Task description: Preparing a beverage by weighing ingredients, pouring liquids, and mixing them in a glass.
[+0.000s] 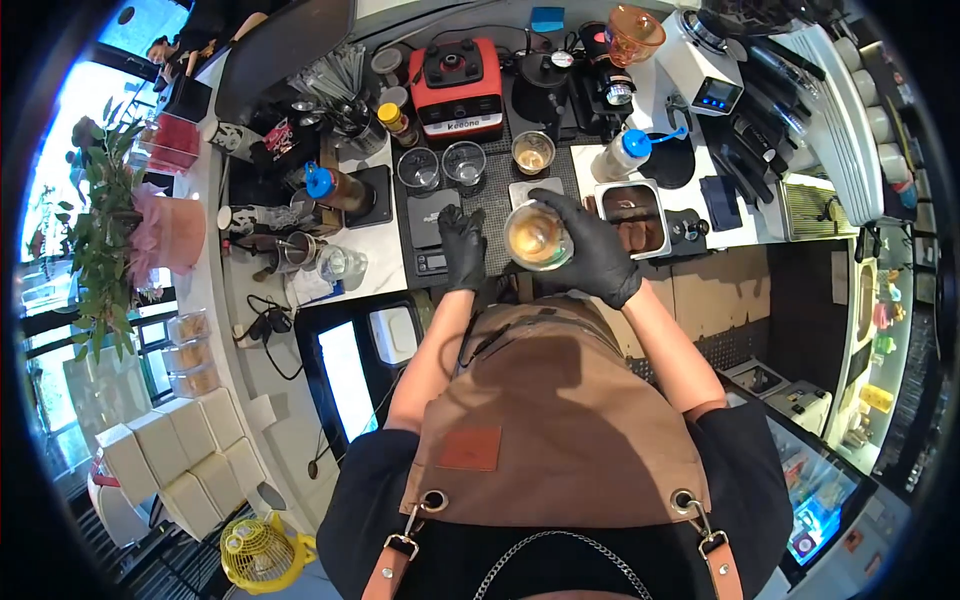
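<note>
Wearing a black glove, my right hand (600, 251) is closed around a clear cup (536, 236) with a brown and whitish drink inside, held above the front edge of the dark counter mat (499, 206). My left hand (463, 244), also in a black glove, is beside a small digital scale (431, 225); its fingers are partly bent, and whether they touch the scale is unclear. Behind it stand two clear empty cups (418, 169), (464, 163). Another cup with light brown contents (533, 153) stands farther back, in front of a black lidded pitcher (540, 90).
A red blender (457, 90) stands at the back. A metal container with brown contents (634, 217) and a blue-capped squeeze bottle (622, 154) are on the right. To the left are another blue-capped bottle (337, 187) and a glass (341, 262). A person is visible at the upper left.
</note>
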